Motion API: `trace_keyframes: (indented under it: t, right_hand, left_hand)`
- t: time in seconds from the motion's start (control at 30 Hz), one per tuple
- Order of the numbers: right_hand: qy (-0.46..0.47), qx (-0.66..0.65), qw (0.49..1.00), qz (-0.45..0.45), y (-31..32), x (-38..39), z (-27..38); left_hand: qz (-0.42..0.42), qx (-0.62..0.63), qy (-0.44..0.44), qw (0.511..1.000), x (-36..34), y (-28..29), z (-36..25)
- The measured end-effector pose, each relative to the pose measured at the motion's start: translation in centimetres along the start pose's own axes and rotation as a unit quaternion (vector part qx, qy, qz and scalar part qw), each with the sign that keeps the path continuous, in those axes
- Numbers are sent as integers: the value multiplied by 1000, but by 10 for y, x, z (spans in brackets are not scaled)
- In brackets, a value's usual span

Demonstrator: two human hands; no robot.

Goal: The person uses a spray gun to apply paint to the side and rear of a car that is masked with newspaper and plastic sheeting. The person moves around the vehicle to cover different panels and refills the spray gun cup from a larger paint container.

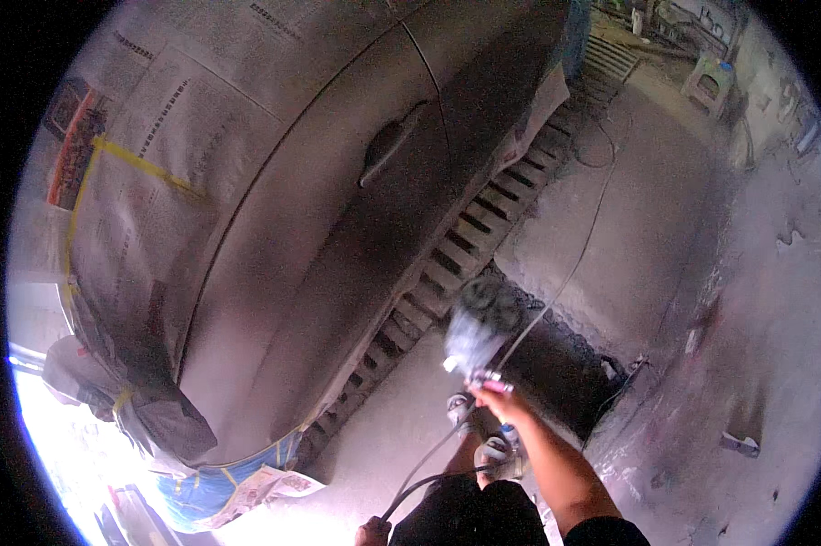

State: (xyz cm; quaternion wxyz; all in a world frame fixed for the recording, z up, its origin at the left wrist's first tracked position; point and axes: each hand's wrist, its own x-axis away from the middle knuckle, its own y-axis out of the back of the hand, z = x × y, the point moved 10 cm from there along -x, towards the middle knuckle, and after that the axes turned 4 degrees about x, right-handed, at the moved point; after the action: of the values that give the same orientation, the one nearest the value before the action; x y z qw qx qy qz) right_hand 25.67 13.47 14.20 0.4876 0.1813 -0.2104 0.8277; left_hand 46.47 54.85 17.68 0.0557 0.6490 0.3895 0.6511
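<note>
Going from the left, newspaper masking (146, 118) held by yellow tape (142, 164) is covering the windows of a car body (337, 264) that is wearing a dull grey coat, its door handle (387, 146) standing proud of the panel above a floor grate (469, 241). Low in the picture the left hand (371, 530) is closing around the hose (419, 473), holding it down by the person's legs. To the right, the right hand (499, 400) is clamping its fingers on the spray gun (474, 341), which is sitting just off the lower sill, its cup tilted toward the panel and blurred. To do this step well, I judge the gun ought to be travelling parallel to the panel at an even gap, with each pass overlapping the last, while the left hand is keeping the hose off the fresh surface. Whether the trigger is being pulled, I cannot tell. At far right, dusty concrete floor (756, 300) is stretching toward a small stool (709, 82).
</note>
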Motion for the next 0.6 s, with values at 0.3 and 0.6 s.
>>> trace_keyframes:
  t: [0.3,0.6]
  right_hand:
    - [160,-127,884,-420,246,-41,171]
    - [104,101,985,-93,115,83,203]
  left_hand:
    - [-91,11,-124,988,-66,47,-20]
    - [-21,59,-56,996,-55,71,-37]
